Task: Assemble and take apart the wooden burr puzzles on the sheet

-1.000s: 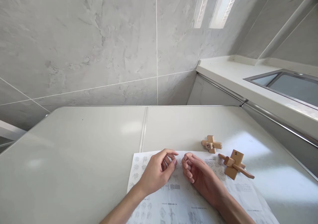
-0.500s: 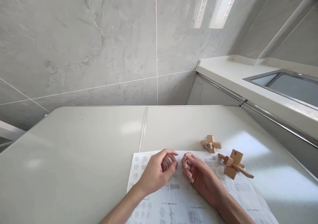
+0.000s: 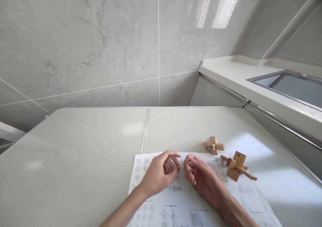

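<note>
Loosely curled left hand (image 3: 159, 173), right hand (image 3: 201, 176) on smooth printed paper (image 3: 181, 203).

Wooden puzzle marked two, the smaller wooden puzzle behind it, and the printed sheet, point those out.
wooden puzzle marked 2 (image 3: 234, 174), head view, on its flat block.
smaller wooden puzzle (image 3: 213, 147), head view, at its centre crossing.
printed sheet (image 3: 181, 200), head view, on bare paper near its middle.

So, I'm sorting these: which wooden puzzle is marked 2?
The larger puzzle, partly on the printed sheet; the small cross puzzle behind it rests on bare table.
</note>
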Motion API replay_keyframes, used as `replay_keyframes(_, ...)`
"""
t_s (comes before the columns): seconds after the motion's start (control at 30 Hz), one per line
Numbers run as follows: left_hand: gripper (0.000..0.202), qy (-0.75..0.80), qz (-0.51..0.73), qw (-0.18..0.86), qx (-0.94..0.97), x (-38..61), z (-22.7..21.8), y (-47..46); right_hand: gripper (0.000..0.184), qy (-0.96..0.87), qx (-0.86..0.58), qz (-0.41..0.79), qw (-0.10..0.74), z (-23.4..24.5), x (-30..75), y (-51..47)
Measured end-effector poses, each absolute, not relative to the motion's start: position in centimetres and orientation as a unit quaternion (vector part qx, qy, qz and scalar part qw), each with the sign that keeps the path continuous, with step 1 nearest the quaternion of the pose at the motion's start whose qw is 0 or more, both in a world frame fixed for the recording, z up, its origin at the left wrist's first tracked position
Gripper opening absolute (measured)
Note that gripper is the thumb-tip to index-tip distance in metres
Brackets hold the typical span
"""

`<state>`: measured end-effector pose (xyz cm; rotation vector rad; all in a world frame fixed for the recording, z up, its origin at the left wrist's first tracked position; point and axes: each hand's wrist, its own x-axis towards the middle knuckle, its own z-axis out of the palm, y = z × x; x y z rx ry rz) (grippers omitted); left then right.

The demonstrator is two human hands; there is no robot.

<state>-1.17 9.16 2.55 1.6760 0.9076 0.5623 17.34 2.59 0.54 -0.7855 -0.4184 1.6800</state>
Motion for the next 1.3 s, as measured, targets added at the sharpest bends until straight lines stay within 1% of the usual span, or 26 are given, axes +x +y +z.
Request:
replay_keyframes(0.77,0.03,0.384,0.244,0.55,0.701,-1.2,2.5,9.1,0.027,-0.177,-0.332,0.725,0.577,0.4,17.4,2.6)
replay_keyframes(0.93,0.03,0.381,0.255,0.571,0.681,-1.3,2.4,9.1,0.028,-0.18,-0.33,0.723,0.579,0.1,17.4,2.7)
replay_keyframes(1.0,0.031,0.366,0.279,0.631,0.625,-1.5,2.5,9.3,0.028,-0.178,-0.331,0.723,0.58,0.1,17.3,2.6)
replay_keyframes(1.1,0.022,0.302,0.358,0.771,0.431,-2.2,2.8,10.1,0.029,-0.169,-0.337,0.726,0.575,0.1,17.3,2.6)
replay_keyframes(1.13,0.021,0.283,0.386,0.795,0.374,-2.4,2.9,10.4,0.03,-0.166,-0.341,0.727,0.573,0.2,17.3,2.6)
replay_keyframes(1.23,0.032,0.262,0.444,0.809,0.28,-3.0,3.2,11.4,0.033,-0.158,-0.351,0.727,0.568,0.4,17.2,2.5)
replay_keyframes(1.3,0.032,0.257,0.462,0.816,0.232,-3.2,3.3,11.7,0.035,-0.155,-0.356,0.728,0.566,0.5,17.2,2.5)
